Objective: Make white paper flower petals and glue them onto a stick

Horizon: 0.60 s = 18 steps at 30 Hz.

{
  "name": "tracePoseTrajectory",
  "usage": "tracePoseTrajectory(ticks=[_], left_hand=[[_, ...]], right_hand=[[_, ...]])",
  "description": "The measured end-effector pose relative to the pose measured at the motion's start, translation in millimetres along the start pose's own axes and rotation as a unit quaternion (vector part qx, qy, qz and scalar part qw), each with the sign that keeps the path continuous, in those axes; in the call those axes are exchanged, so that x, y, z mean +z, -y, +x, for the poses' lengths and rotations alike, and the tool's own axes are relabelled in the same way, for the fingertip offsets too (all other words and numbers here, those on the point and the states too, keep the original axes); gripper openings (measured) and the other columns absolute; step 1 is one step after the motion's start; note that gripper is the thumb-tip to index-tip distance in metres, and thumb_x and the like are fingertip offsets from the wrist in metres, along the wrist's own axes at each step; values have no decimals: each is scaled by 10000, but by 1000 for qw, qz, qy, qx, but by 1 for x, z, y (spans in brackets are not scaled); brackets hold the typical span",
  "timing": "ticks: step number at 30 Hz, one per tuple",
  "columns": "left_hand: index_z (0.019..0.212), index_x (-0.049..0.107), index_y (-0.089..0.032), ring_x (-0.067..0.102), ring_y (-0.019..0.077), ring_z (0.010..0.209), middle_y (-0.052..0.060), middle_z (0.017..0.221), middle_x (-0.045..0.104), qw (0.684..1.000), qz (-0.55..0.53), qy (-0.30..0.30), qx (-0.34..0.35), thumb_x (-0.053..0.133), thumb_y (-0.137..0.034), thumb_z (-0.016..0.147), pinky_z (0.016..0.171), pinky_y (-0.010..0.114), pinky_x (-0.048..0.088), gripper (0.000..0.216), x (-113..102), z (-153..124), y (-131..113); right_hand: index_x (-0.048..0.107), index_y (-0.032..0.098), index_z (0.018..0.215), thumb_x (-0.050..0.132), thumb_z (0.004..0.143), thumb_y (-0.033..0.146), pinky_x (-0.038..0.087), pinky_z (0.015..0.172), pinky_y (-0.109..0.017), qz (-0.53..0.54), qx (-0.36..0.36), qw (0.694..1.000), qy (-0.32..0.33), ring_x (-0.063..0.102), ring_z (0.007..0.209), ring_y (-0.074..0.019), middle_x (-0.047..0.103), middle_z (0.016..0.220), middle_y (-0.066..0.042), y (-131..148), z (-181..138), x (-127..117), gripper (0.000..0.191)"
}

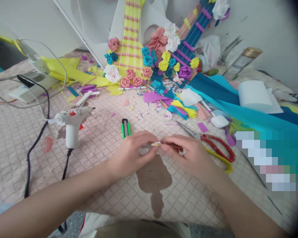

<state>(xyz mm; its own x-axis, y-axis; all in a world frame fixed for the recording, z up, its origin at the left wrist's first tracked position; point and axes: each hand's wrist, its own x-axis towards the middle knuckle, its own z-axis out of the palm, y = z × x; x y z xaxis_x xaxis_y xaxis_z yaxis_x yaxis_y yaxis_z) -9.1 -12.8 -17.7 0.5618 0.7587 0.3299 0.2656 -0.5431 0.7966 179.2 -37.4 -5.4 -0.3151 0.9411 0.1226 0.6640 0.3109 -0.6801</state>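
Observation:
My left hand (132, 152) and my right hand (191, 152) meet above the middle of the table, fingers pinched. Between their fingertips is a thin, pale wooden-looking stick (155, 144), with a small bit of white at its upper side. My fingers hide most of its length. Just beyond my left hand lies a green utility knife (125, 128), partly covered by that hand. Close to my right hand are scissors (217, 147) with red and yellow handles, their blades pointing away to the left.
A white hot glue gun (73, 127) stands at left, its black cord trailing forward. Behind are a yellow paper guitar (131, 43) and a blue one (193, 36) with paper flowers. Crepe paper scraps, a white roll (254, 96) and a power strip (32, 87) lie around.

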Motion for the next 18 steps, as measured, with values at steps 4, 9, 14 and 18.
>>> tracePoseTrajectory(ticks=[4, 9, 14, 18], left_hand=[[902, 597, -160, 588, 145, 833, 62, 877, 639, 1000, 18, -5, 24, 494, -153, 831, 747, 279, 487, 125, 1, 0, 1], [905, 605, -140, 590, 140, 847, 70, 884, 640, 998, 32, -7, 52, 497, -129, 825, 765, 273, 491, 134, 2, 0, 2], [907, 606, -153, 593, 142, 852, 66, 885, 644, 998, 33, -11, 56, 481, -132, 834, 769, 286, 497, 147, 2, 0, 2], [914, 606, -156, 596, 147, 856, 71, 889, 647, 997, 38, -14, 64, 477, -130, 833, 771, 296, 503, 154, 1, 0, 1]], right_hand=[[646, 212, 829, 483, 865, 364, 407, 531, -239, 12, 22, 1000, 2, 578, 660, -133, 667, 792, -14, 2, 0, 0, 225], [644, 204, 790, 500, 854, 378, 399, 525, -245, 10, 30, 999, -3, 568, 646, -132, 657, 753, -12, 1, 1, 1, 235], [645, 203, 773, 532, 831, 359, 409, 542, -256, 6, 28, 1000, -12, 557, 623, -132, 654, 744, -17, 0, 1, 3, 202], [645, 203, 785, 508, 846, 370, 410, 542, -258, 21, 32, 999, -3, 572, 667, -148, 653, 755, -24, 0, 1, 2, 225]])
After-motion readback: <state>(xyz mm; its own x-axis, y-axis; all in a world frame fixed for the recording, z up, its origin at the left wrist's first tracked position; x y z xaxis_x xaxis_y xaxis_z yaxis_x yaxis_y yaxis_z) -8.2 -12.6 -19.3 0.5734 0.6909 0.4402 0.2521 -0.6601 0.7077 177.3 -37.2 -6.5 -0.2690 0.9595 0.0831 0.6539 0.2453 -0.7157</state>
